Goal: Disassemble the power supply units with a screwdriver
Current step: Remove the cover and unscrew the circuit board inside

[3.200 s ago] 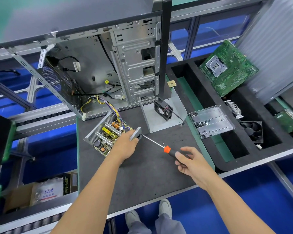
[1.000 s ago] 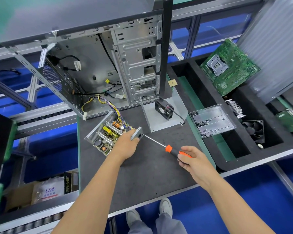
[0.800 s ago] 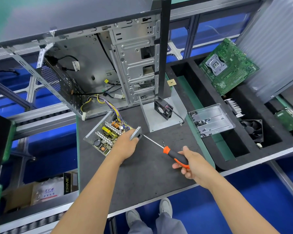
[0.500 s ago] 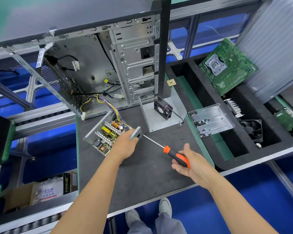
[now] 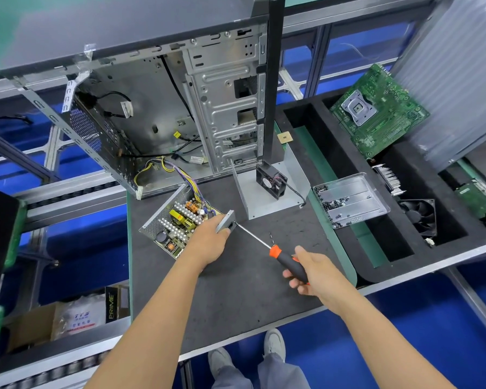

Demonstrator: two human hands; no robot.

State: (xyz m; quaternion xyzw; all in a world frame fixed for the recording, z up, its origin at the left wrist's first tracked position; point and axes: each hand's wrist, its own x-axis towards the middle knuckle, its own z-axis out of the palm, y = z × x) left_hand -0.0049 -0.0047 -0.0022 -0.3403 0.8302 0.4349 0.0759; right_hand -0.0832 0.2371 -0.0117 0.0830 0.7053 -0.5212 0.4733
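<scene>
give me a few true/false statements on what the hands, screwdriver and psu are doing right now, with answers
1. The right hand grips the handle of the screwdriver. True.
2. The screwdriver's tip points at the motherboard. False: its shaft runs to the side wall of the power supply unit, at the corner under the left hand.
3. The power supply unit has its cover on. False: it lies open, and its circuit board and coils show.
4. The left hand holds the power supply unit at its near corner. True.
5. The small black fan lies in the screw tray. False: it stands on the loose grey metal cover beside the tray.
</scene>
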